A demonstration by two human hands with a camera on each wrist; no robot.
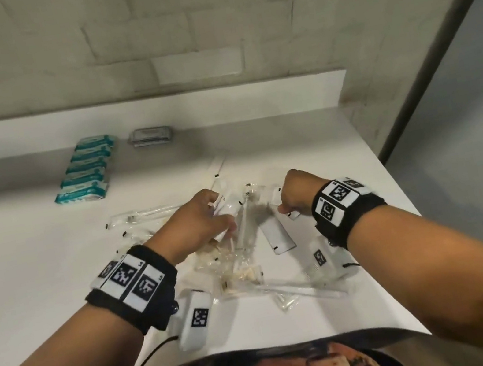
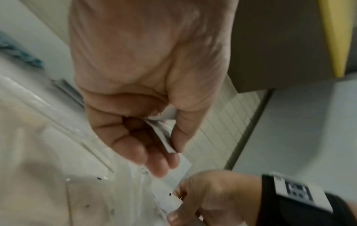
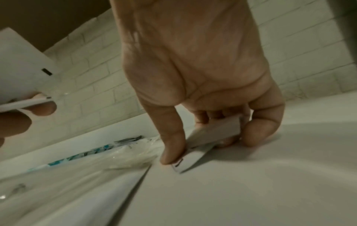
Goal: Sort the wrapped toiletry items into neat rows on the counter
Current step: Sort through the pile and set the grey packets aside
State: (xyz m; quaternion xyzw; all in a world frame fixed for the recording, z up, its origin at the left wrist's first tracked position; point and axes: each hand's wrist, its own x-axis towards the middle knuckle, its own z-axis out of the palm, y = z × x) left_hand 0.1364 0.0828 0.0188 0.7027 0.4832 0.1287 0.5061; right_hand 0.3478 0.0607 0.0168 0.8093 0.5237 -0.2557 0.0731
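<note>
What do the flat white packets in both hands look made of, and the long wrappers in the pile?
White packets: matte, opaque, probably paper or coated film; they hold flat edges between the fingers. Long wrappers: clear glossy plastic film; contents show through, with glints and crinkles.

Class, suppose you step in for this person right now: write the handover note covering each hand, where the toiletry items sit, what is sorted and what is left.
Left hand: pinches thin white sachets above the pile.
Right hand: picking a white sachet up off the counter.
Done: teal packets lie in a row at the back left; grey packets are stacked beside them.
Left: the loose pile of clear-wrapped items mid-counter, a flat white sachet near the right hand, and the sachets in hand still need rows.
</note>
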